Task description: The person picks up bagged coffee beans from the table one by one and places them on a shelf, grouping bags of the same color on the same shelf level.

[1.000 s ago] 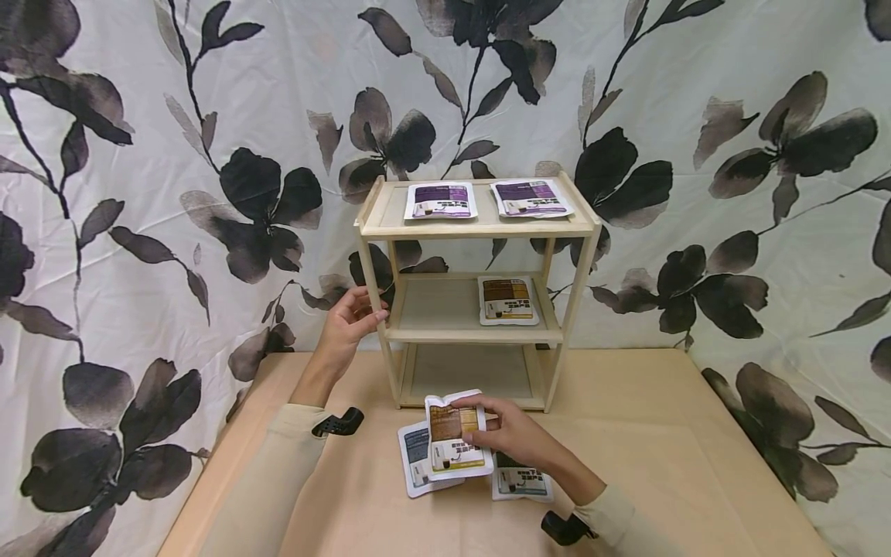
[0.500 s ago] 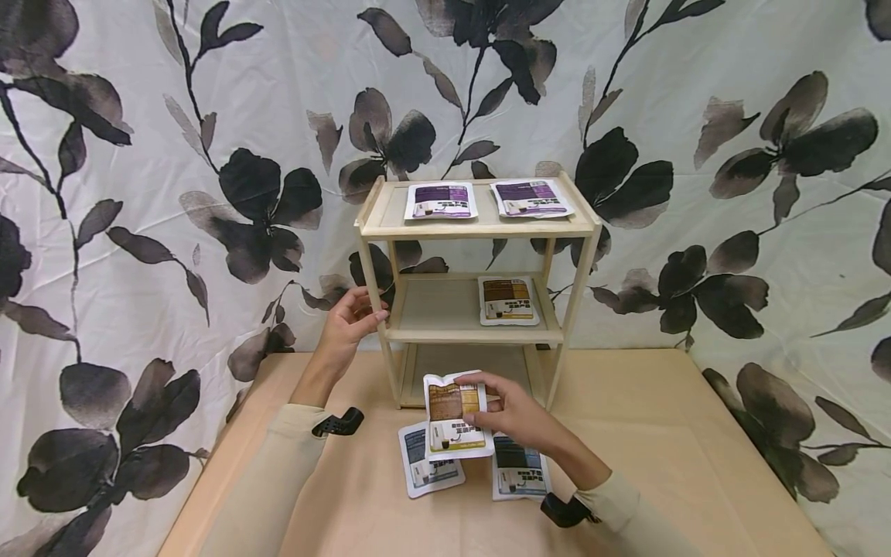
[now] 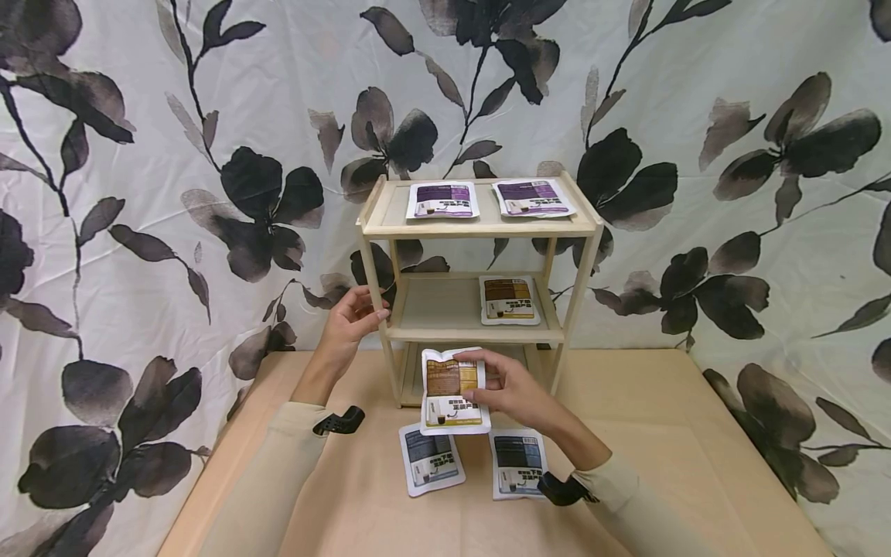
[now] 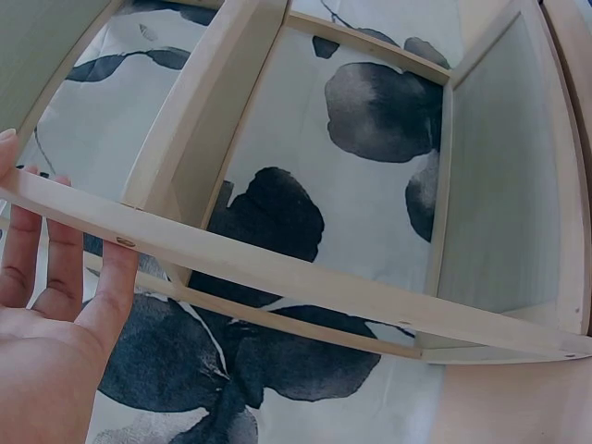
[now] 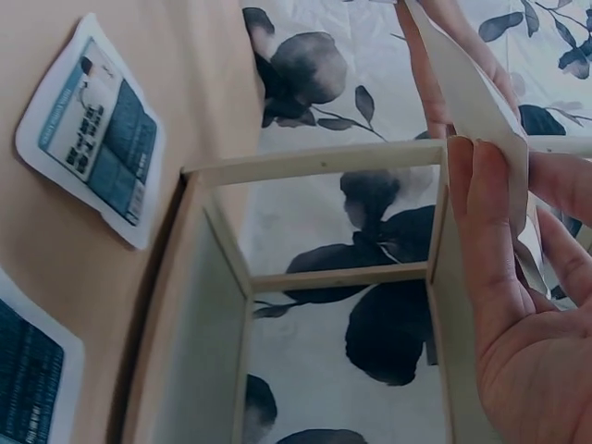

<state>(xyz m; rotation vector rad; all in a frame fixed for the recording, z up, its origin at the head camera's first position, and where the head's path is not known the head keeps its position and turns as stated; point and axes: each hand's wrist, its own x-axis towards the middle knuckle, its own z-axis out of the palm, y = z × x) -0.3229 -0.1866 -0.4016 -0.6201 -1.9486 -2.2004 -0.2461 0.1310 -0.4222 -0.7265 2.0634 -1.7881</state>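
In the head view, my left hand (image 3: 348, 321) grips the left front post of a three-tier wooden shelf (image 3: 473, 230). The left wrist view has the fingers (image 4: 116, 287) behind that post and the thumb tip on its other side. My right hand (image 3: 518, 394) pinches the right edge of a white pouch with a brown and yellow label (image 3: 442, 379), held up before the bottom tier. Seen edge-on in the right wrist view, this pouch (image 5: 481, 102) lies between thumb and fingers. On the table below are two blue-labelled pouches, one left (image 3: 435, 468) and one right (image 3: 517, 456).
Two purple-labelled pouches, left (image 3: 443, 201) and right (image 3: 533, 198), lie on the top tier. A second brown-labelled pouch (image 3: 509, 300) lies on the middle tier's right side. Behind the beige table (image 3: 661, 464) hangs a floral cloth (image 3: 696, 201).
My right hand has raised the brown-labelled pouch away from the table toward the shelf, uncovering more of both blue-labelled pouches. The left hand has stayed on the post.
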